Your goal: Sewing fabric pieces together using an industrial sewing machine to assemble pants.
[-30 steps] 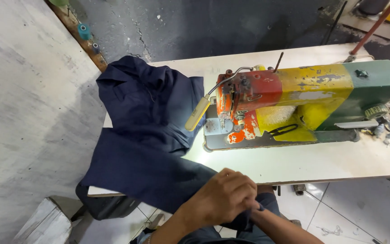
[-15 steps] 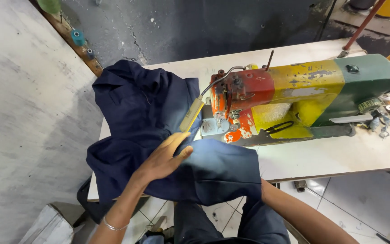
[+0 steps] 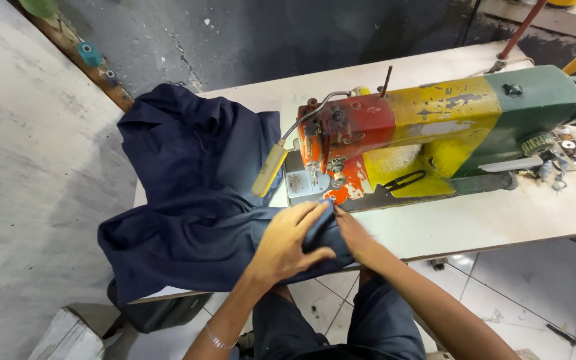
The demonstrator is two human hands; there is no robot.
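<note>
The sewing machine (image 3: 435, 133) — red at the needle end, yellow in the middle, green at the far end — stood on a pale table (image 3: 501, 213). Just in front of its needle end, the left hand (image 3: 288, 243) lay flat on a dark blue garment (image 3: 188, 200), fingers spread and pressing the cloth down, thumb curled over a fold. The right hand (image 3: 355, 237) sat just beside it, nearer the machine's base, with its fingers closed on the edge of the same fold; how tightly it pinched was hard to make out, since the left hand covered part of it. The garment spread away from the machine's needle end — bunched toward the table's far corner and hanging over the near edge. A yellowish lamp arm (image 3: 271, 170) slanted down from the machine's head onto the cloth.
</note>
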